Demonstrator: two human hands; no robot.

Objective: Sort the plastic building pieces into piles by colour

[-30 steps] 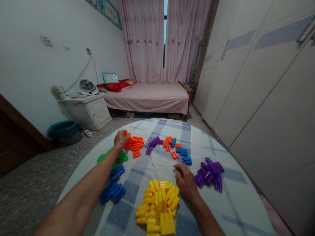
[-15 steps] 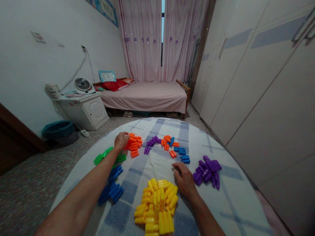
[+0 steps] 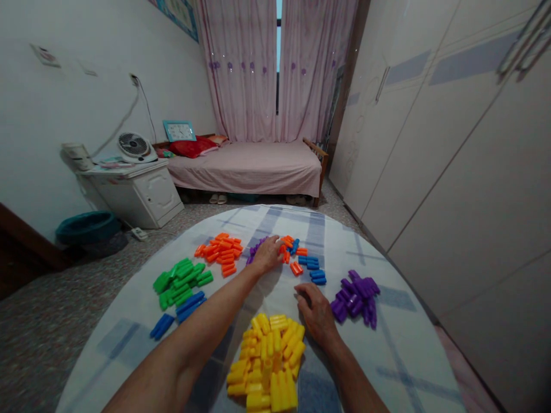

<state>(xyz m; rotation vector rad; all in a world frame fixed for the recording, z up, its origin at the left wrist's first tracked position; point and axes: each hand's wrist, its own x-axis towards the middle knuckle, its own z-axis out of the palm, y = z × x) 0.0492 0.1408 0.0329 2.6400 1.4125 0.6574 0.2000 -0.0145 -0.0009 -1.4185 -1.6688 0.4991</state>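
My left hand (image 3: 267,255) reaches across the table with its fingers bent together, beside a small orange group (image 3: 288,242) of plastic blocks. What lies between those fingertips is hidden. Its wrist partly covers a row of purple blocks (image 3: 255,250). My right hand (image 3: 317,312) rests loosely curled on the cloth, thumb and fingers apart, holding nothing. Close to it are two sets of blue blocks (image 3: 317,277), an orange pair (image 3: 297,268) and a purple pile (image 3: 356,298). Between my forearms sits a large yellow pile (image 3: 267,361) of blocks.
A larger orange pile (image 3: 221,252), a green pile (image 3: 181,281) and blue blocks (image 3: 162,326), partly behind my left forearm, lie on the left of the round table with a checked cloth (image 3: 413,344). Beyond stand a bed (image 3: 253,166), a cabinet (image 3: 150,195) and a wardrobe (image 3: 451,172).
My left hand has moved right from the larger orange pile to the small orange group, uncovering the green pile. My right hand stays in place. The view has shifted slightly.
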